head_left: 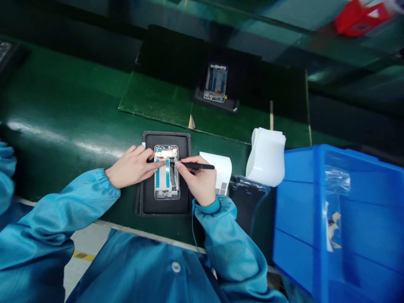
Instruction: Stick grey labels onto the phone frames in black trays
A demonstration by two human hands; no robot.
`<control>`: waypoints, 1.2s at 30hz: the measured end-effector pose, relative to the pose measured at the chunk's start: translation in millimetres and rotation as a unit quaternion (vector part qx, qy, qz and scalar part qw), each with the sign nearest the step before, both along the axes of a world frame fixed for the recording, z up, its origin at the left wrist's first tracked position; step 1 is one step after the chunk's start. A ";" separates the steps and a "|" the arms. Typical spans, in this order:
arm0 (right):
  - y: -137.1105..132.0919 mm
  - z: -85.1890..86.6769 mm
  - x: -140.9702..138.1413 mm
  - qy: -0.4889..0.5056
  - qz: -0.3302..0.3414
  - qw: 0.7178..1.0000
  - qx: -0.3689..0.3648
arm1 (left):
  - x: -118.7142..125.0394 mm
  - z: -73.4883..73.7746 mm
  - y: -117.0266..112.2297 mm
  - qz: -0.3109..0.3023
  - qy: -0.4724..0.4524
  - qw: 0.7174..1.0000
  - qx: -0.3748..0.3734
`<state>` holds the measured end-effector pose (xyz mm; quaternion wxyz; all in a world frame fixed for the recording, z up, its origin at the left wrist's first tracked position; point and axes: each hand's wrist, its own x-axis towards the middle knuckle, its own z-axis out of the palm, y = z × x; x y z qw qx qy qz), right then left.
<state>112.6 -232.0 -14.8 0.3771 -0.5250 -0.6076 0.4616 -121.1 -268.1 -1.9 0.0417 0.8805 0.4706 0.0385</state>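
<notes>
An opened phone [162,179] lies face down in a black padded tray [184,202], its circuit board, blue strips and dark flex cable [173,176] exposed. My left hand [131,166] reaches in from the left with the index finger stretched onto the phone's middle. Its other fingers are loosely bent and hold nothing visible. Between the thumb and fingers of my right hand [200,181] is a slim black pen-shaped tool [202,166]. The tool's tip, near the top of the flex cable, is partly hidden by my fingertips.
Another opened phone [216,82] rests on a black tray [232,103] farther back. To the right are a white printed sheet [222,166], a stack of white sheets [267,155], a dark plastic pouch [248,202] and a large blue bin [296,223]. A person's sleeve [5,176] shows at far left.
</notes>
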 end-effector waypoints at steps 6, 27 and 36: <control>1.5 -7.5 0.3 0.024 -0.009 1.000 -0.009 | -5.6 -8.5 -3.9 -0.001 -0.050 0.998 0.027; -9.8 7.9 31.6 0.125 -0.017 0.991 -0.054 | -18.5 6.2 -15.0 0.420 -0.091 0.895 -0.116; -27.5 4.2 18.1 0.172 0.020 0.975 -0.140 | -23.9 9.9 -24.9 0.441 -0.228 0.845 -0.197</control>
